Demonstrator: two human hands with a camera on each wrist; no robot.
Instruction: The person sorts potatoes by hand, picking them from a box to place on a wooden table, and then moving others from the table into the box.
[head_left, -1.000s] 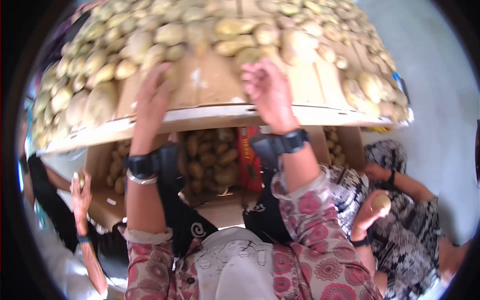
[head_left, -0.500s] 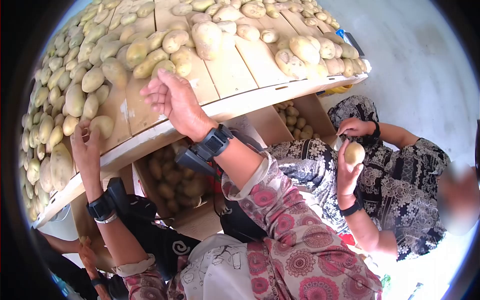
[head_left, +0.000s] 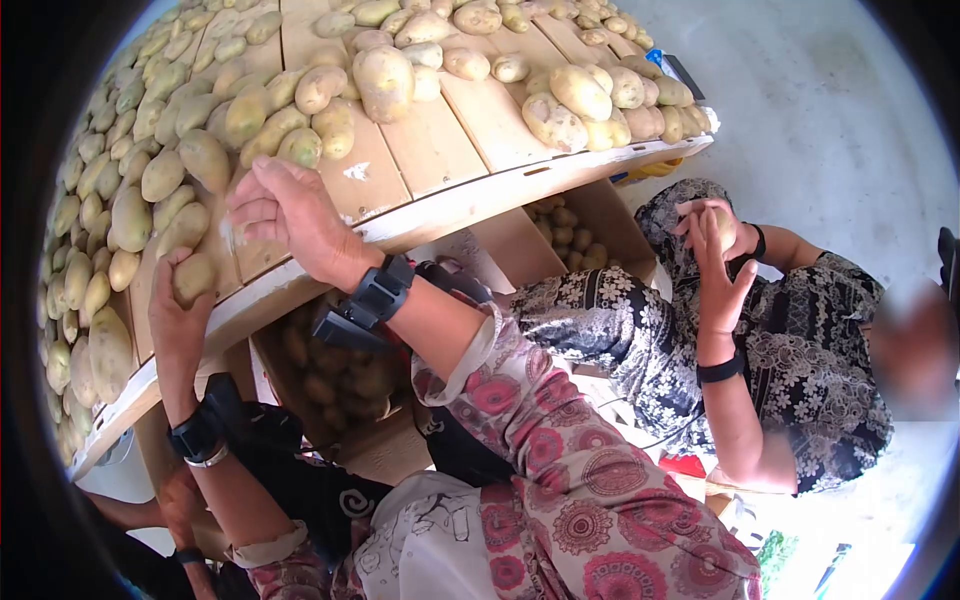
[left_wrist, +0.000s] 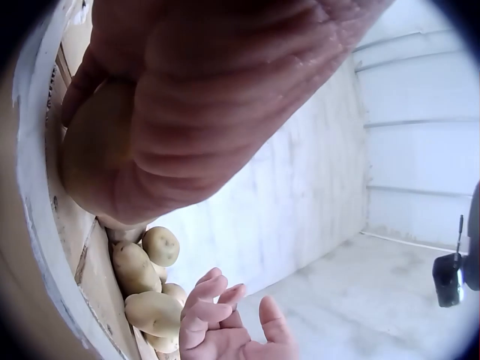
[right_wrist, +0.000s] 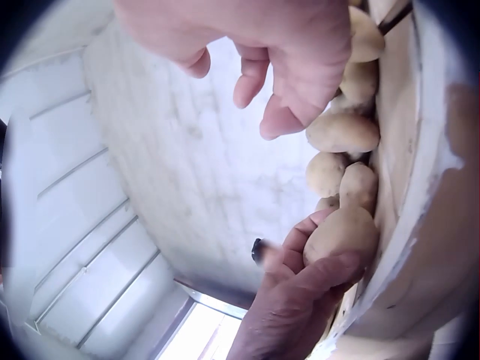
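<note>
In the head view my left hand (head_left: 177, 325) grips a potato (head_left: 196, 278) near the front edge of the wooden table (head_left: 425, 205). The right wrist view shows thumb and fingers of that left hand (right_wrist: 289, 304) around the yellowish potato (right_wrist: 346, 231). From the left wrist, the palm partly covers the potato (left_wrist: 94, 150). My right hand (head_left: 300, 222) hovers over the planks with loosely bent fingers and nothing in it. Several potatoes (head_left: 205, 160) lie spread just beyond both hands.
Under the table stand cardboard boxes (head_left: 600, 205) with potatoes (head_left: 565, 235) in them. To the right sits a person in a patterned black-and-white dress (head_left: 790, 345), holding a potato (head_left: 722, 228) in both hands. Part of another person's arm (head_left: 185, 510) shows at lower left.
The view has swung to the right. My left hand has taken hold of a potato at the near edge. My right hand has moved left, still with nothing in it.
</note>
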